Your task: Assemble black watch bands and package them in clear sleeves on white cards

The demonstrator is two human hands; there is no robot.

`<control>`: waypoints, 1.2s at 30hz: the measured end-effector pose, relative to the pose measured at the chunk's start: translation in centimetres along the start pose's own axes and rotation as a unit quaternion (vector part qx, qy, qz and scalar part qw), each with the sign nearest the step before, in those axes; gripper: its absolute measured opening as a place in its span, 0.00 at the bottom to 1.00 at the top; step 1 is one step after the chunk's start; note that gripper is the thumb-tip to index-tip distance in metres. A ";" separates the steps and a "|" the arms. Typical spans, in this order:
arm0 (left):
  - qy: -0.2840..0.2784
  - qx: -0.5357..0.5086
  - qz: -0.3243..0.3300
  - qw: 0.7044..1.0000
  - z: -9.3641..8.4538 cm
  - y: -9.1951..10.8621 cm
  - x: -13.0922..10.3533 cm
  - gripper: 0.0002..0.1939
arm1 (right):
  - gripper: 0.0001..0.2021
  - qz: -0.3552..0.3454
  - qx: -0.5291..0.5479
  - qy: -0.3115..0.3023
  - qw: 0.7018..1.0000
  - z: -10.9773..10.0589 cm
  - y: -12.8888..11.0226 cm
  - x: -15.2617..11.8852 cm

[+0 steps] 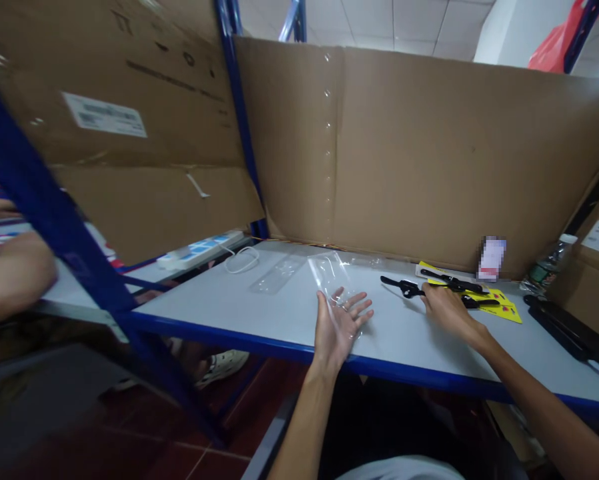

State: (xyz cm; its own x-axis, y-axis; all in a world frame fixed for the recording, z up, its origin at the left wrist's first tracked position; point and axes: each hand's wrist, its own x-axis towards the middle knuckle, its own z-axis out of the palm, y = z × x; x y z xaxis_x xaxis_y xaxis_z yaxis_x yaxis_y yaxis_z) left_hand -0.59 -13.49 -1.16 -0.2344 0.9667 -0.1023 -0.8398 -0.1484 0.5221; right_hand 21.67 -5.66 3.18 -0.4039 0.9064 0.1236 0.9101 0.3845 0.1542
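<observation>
Palm up, my left hand has its fingers spread, and a clear plastic package rests against its thumb and palm; the fingers are not wrapped round it. Over the right part of the table, my right hand is closed at the end of a black watch-like item, and its fingertips are partly hidden. Beside that hand lie more black strap-like items on yellow cards. Another clear plastic package lies flat on the table to the left of my left hand.
The grey table has a blue front edge and cardboard walls behind. A bottle, a phone-like blurred object and a black device stand or lie at right. A power strip is at left, near another person's arm.
</observation>
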 end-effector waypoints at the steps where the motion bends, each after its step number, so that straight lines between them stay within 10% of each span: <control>1: 0.001 -0.001 0.010 1.000 0.0 0.0 0.0 0.29 | 0.12 0.003 0.003 0.008 1.000 0.0 0.1 -0.9; 11: -0.026 0.001 -0.037 0.999 1.5 -2.7 -0.4 0.31 | 0.11 0.010 0.130 0.161 0.978 -1.8 -4.0 -5.9; 21: -0.045 -0.048 -0.059 0.996 1.3 -3.9 -0.2 0.23 | 0.23 -0.090 -0.003 0.107 0.990 -2.4 -11.5 -4.5; 30: -0.031 -0.055 -0.134 0.989 0.9 -3.6 -0.1 0.23 | 0.23 -0.110 0.045 0.094 0.988 -0.6 -11.9 -5.0; 36: -0.082 -0.045 -0.073 0.993 1.5 -3.4 -0.6 0.17 | 0.12 -0.109 0.334 0.331 0.876 -0.4 -9.1 -4.2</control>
State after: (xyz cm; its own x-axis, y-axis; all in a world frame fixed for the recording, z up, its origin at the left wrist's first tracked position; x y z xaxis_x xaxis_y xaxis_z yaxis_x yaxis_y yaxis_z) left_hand 3.10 -13.31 -1.61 -0.0310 0.9991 -0.0288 -0.9009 -0.0154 0.4337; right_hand 15.01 -13.07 1.67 -0.3384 0.5848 0.7372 0.5667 0.7521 -0.3365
